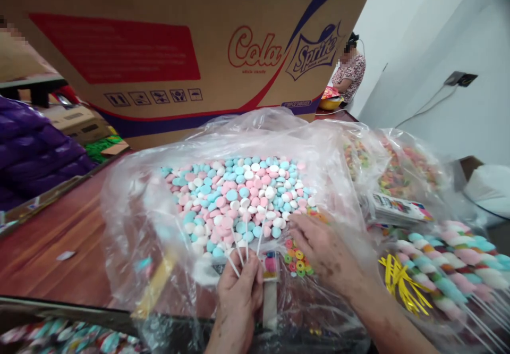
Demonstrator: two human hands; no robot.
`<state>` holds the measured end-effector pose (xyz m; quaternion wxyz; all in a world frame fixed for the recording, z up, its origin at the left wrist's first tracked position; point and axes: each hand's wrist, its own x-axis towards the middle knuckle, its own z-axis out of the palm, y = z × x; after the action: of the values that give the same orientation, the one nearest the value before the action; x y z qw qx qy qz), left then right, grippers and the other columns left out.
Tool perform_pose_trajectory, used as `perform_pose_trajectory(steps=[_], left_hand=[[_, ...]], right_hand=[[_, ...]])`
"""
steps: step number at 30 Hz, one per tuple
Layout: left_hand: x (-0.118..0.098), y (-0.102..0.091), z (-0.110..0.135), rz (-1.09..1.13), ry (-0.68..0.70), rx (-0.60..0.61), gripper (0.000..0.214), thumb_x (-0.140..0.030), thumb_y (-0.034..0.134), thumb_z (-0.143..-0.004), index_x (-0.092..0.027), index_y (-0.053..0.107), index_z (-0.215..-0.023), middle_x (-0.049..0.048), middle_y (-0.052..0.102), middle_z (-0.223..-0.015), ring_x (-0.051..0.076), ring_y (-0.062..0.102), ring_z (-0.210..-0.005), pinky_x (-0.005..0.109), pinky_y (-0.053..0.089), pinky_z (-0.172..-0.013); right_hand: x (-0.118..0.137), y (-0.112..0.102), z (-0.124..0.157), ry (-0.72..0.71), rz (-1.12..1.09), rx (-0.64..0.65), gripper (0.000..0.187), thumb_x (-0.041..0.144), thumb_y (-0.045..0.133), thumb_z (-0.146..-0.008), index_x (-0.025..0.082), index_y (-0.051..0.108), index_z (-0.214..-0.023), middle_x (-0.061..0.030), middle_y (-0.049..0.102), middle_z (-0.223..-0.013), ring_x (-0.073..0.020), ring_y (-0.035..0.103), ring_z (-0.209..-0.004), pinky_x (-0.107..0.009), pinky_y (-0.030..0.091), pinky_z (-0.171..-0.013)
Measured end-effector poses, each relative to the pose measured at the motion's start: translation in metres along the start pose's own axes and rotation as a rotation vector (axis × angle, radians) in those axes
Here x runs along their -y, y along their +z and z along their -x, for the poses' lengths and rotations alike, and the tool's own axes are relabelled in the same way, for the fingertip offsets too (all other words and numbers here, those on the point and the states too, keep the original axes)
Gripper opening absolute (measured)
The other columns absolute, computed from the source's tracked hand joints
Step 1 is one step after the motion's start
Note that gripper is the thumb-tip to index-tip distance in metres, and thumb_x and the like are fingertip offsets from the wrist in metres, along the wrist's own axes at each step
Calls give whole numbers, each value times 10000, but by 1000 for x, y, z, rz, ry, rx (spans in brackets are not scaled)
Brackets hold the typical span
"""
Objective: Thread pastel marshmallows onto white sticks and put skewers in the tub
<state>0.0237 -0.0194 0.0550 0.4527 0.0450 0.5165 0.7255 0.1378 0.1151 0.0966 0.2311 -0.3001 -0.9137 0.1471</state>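
My left hand point(241, 287) is closed around several thin white candy sticks point(246, 241), which fan upward over the candy pile. Whether any stick tip carries a candy I cannot tell. Behind them spreads a heap of pink, blue and white round candies point(239, 189) on a clear plastic bag point(135, 200). My right hand point(314, 245) reaches in at the heap's right edge, fingers extended and slightly bent, with nothing visible in them. Just left of it, partly covered, lie colourful ring-shaped gummies point(297, 258).
A large cardboard box point(159, 3) stands behind the heap. On the right are bagged colourful candies point(394, 168), a card stack point(398, 208), yellow twist ties point(402, 285) and finished candy skewers point(450, 269). Purple packages point(35, 152) sit at left; a person point(353, 72) is at the back.
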Motion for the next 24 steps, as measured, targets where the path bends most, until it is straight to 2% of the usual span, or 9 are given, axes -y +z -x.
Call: perform_pose_trajectory(steps=[2, 5, 9, 13, 15, 18, 21, 22, 24], left_hand=[[0, -3, 0, 20, 11, 19, 419, -472, 803, -720, -202, 482, -715, -102, 469, -513, 0, 247, -346, 135, 152, -357], [3, -6, -1, 28, 30, 15, 429, -503, 802, -711, -204, 494, -703, -111, 409, -445, 11, 218, -330, 136, 132, -337], [6, -8, -3, -22, -9, 28, 415, -519, 814, -678, -187, 575, -747, -107, 397, -409, 24, 241, -315, 140, 146, -323], [5, -5, -2, -62, 21, 28, 406, -503, 816, -672, -178, 575, -713, -83, 468, -441, 24, 283, -306, 142, 175, -327], [4, -4, -1, -70, 46, 37, 398, -492, 807, -686, -174, 569, -692, -74, 496, -463, 14, 274, -303, 140, 178, -331], [4, -2, -1, -75, 61, 47, 397, -492, 800, -693, -169, 568, -677, -70, 507, -477, 9, 266, -311, 138, 178, -335], [6, -2, -2, -68, 62, 40, 391, -500, 802, -684, -168, 599, -730, -84, 483, -456, 9, 246, -314, 137, 158, -340], [7, -3, -2, -68, 59, 35, 390, -503, 799, -685, -169, 609, -753, -91, 471, -446, 10, 236, -312, 137, 149, -342], [9, -3, -3, -84, 43, 20, 394, -514, 789, -691, -173, 622, -797, -100, 459, -439, 12, 226, -314, 139, 143, -347]], right_hand=[[-1, 19, -6, 102, 60, 166, 236, 158, 474, -909, 164, 615, -1099, -103, 692, -977, -257, 664, -909, -372, 546, -749], [3, 40, -14, 119, 200, 258, 367, 83, 522, -843, 138, 577, -1202, -149, 679, -1071, -290, 648, -1003, -386, 534, -813], [24, 61, -28, 99, 354, 297, 434, -50, 416, -819, 124, 594, -1174, -170, 660, -1110, -259, 668, -944, -347, 551, -778], [43, 72, -38, 69, 312, 297, 390, -14, 384, -880, 129, 588, -1181, -162, 635, -1177, -233, 659, -976, -317, 551, -801], [42, 67, -40, 5, 259, 329, 387, 5, 424, -875, 155, 582, -1194, -145, 619, -1222, -232, 654, -988, -309, 547, -777], [23, 44, -42, -17, 154, 333, 439, -6, 478, -837, 178, 582, -1221, -112, 640, -1217, -227, 657, -991, -300, 523, -802], [-9, 16, -44, 86, 117, 228, 356, 87, 424, -924, 145, 585, -1237, -129, 670, -1169, -236, 647, -1016, -323, 489, -858], [-20, 8, -45, 105, 90, 174, 304, 136, 425, -942, 143, 618, -1178, -121, 687, -1120, -234, 648, -997, -319, 482, -852], [-37, -1, -45, 86, 63, 148, 259, 200, 432, -953, 153, 656, -1075, -97, 707, -1014, -222, 650, -932, -312, 475, -820]])
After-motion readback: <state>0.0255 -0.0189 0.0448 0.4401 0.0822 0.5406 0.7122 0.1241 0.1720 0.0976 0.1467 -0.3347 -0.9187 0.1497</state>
